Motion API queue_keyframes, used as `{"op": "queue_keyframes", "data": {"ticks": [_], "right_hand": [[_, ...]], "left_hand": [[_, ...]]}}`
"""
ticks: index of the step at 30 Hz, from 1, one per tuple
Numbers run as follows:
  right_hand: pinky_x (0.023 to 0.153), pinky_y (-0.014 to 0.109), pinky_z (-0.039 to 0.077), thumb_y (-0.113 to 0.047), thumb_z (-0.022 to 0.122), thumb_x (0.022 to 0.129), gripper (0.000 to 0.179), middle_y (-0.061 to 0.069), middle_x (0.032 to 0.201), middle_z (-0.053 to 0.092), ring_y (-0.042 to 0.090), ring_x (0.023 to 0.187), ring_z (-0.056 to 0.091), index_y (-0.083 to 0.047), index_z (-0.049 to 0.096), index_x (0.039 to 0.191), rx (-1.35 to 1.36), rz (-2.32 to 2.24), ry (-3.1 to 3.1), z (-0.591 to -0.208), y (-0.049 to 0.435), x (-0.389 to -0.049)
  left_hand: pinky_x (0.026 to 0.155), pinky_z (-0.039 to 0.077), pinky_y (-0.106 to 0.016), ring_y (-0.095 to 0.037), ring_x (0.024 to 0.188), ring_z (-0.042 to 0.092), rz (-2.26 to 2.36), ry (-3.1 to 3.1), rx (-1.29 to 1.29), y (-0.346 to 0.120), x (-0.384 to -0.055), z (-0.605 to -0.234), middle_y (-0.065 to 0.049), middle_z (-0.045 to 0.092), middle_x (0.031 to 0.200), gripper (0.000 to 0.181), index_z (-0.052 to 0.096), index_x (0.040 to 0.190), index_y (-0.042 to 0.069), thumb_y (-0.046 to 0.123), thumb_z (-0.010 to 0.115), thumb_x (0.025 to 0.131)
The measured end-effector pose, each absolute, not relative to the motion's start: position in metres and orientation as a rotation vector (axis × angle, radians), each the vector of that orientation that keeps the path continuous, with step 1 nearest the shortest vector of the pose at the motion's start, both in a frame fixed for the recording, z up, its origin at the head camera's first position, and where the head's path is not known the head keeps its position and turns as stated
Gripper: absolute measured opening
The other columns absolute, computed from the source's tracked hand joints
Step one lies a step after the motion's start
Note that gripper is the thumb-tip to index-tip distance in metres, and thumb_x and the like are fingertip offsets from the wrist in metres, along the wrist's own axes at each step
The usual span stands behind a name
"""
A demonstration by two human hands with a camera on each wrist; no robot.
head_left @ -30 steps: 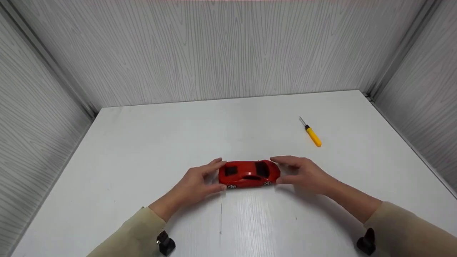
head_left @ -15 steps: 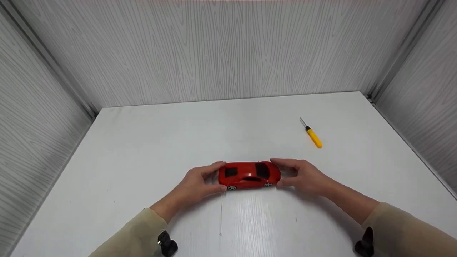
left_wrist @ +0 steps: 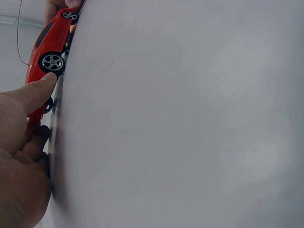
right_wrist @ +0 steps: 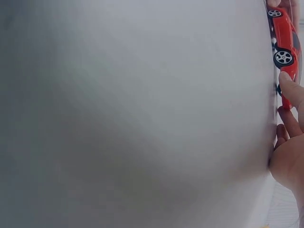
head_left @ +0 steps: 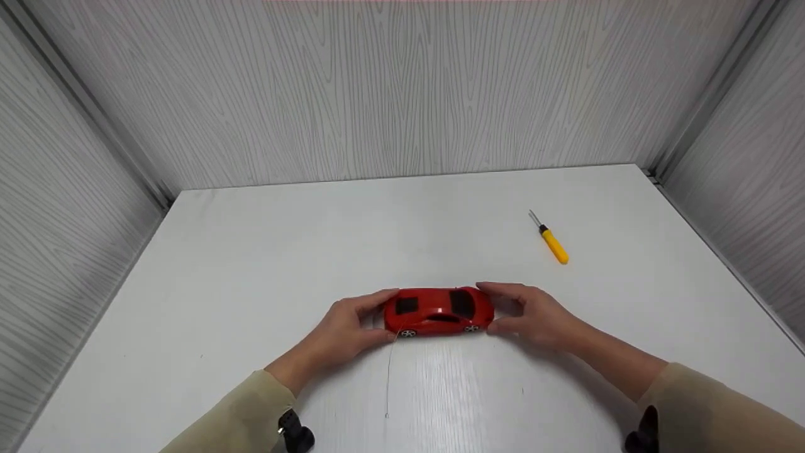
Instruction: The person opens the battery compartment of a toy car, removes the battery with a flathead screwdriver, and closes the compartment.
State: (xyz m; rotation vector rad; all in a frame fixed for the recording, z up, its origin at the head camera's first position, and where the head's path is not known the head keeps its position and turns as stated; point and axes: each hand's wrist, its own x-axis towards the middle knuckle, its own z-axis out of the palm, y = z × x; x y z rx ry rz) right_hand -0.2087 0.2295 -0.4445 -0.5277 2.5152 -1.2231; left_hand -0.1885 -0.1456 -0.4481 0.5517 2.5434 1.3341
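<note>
And the grip has been tidied: the fingers of the left hand (head_left: 343, 330), a little spread a second ago, are now laid more neatly round the rear of the red toy car (head_left: 438, 313), with the thumb set by the back wheel. The nose is pinched by the right hand (head_left: 534, 314), so the car is clamped at both ends, which should mean it is well steadied. It has hardly been shifted over the white table (head_left: 283, 251); whether its wheels bear fully there cannot be told. A thin wire (head_left: 388, 377) is trailed from the rear toward the person. Plenty of bare room is left beyond the car, up to the back wall (head_left: 402, 82), and out to both sides; only the yellow screwdriver (head_left: 553, 244) is found there, near the right hand, untouched.
</note>
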Motion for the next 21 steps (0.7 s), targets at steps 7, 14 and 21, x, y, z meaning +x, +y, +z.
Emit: {"op": "queue_keyframes", "data": {"ticks": [7,14,21], "right_hand": [[0.116,0.051,0.044,-0.026,0.085,0.093,0.069,-0.007,0.155,0.054,0.028,0.149,0.042,-0.035,0.056,0.155,-0.530,-1.208,2.527,-0.4436,0.2287,-0.2090],[0.117,0.051,0.043,-0.026,0.084,0.094,0.067,-0.010,0.152,0.057,0.024,0.146,0.046,-0.035,0.055,0.154,-0.523,-1.254,2.506,-0.4449,0.2313,-0.2101],[0.114,0.046,0.046,-0.022,0.079,0.098,0.056,-0.008,0.146,0.062,0.022,0.139,0.053,-0.033,0.058,0.149,-0.529,-1.331,2.469,-0.4424,0.2313,-0.2095]], "left_hand": [[0.123,0.035,-0.045,-0.018,0.148,0.045,1.321,2.558,0.523,-0.1436,-0.1884,-0.4492,0.009,0.057,0.152,0.072,0.052,0.158,0.037,0.020,0.082,0.095],[0.124,0.031,-0.051,-0.023,0.151,0.043,1.412,2.485,0.516,-0.1422,-0.1893,-0.4480,0.005,0.056,0.155,0.072,0.050,0.160,0.026,0.020,0.081,0.095],[0.123,0.034,-0.046,-0.022,0.149,0.047,1.515,2.384,0.531,-0.1463,-0.1930,-0.4454,-0.001,0.058,0.155,0.067,0.053,0.157,0.022,0.016,0.081,0.096]]}}
